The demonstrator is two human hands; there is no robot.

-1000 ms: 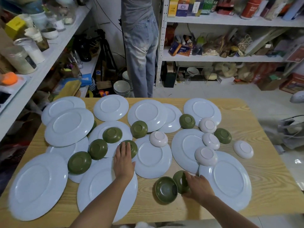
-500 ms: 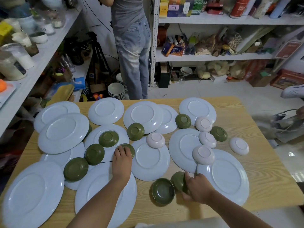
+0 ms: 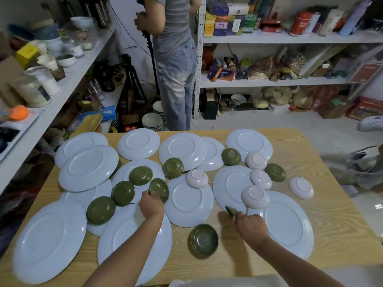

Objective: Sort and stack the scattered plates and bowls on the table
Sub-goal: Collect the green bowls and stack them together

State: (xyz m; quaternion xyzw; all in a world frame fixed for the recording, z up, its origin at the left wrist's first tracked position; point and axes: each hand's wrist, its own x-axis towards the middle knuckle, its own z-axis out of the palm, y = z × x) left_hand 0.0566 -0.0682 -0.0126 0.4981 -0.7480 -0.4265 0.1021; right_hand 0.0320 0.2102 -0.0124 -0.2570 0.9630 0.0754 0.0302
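Several pale blue plates lie upside down across the wooden table (image 3: 323, 206), among them a large one (image 3: 48, 239) at the front left. Several green bowls and pink bowls (image 3: 196, 178) sit overturned on them. My left hand (image 3: 151, 206) grips a green bowl (image 3: 159, 189) by its rim, tilted up off the plates. My right hand (image 3: 247, 223) holds another green bowl (image 3: 231, 212) on edge, mostly hidden behind my fingers. One green bowl (image 3: 204, 242) stands upright on the bare wood between my arms.
A person in jeans (image 3: 176, 65) stands just beyond the table's far edge. Cluttered shelves run along the left (image 3: 68, 79) and back right (image 3: 290, 38). Stacked bowls (image 3: 152, 121) sit on the floor behind the table. Bare wood shows at the right side.
My left hand has lifted and tilted the green bowl it was touching. My right hand has raised its green bowl onto its edge, away from the upright bowl.
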